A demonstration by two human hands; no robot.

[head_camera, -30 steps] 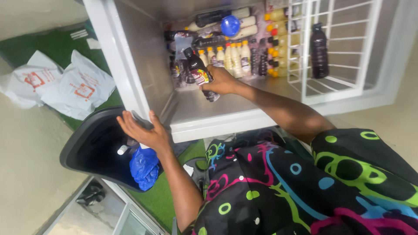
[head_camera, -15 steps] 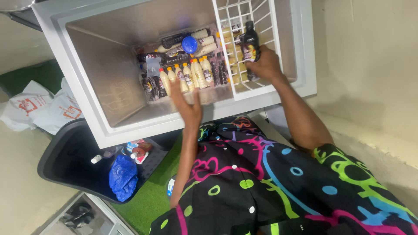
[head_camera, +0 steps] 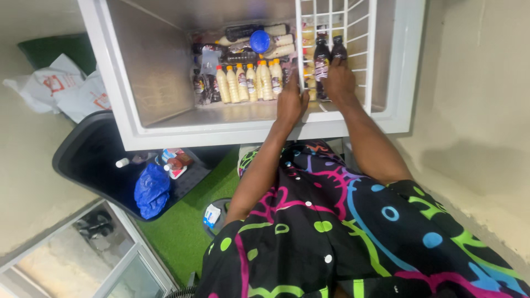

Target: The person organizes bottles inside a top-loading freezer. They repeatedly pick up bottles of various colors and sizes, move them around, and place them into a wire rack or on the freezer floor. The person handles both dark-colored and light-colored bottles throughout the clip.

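A white chest freezer (head_camera: 124, 105) stands open below me. A white wire basket (head_camera: 369, 60) hangs at its right end, and two dark drink bottles (head_camera: 322, 62) stand upright in it. My right hand (head_camera: 338, 84) reaches into the basket and grips the lower part of the right-hand dark bottle (head_camera: 338, 51). My left hand (head_camera: 291, 100) holds the basket's left wire edge. Left of the basket, a row of cream bottles with orange caps (head_camera: 247, 81) stands on the freezer floor, with dark bottles and a blue lid (head_camera: 259, 41) behind them.
A black plastic tray (head_camera: 83, 160) lies on the floor at the left, holding a blue bag (head_camera: 150, 190) and small bottles. White plastic bags (head_camera: 52, 88) lie beyond it. Green turf (head_camera: 185, 232) covers the floor; a beige wall (head_camera: 475, 99) is on the right.
My left hand has moved right from the cream bottles to the basket's edge. My right hand has lowered its dark bottle beside the other one in the basket. The view shifted slightly.
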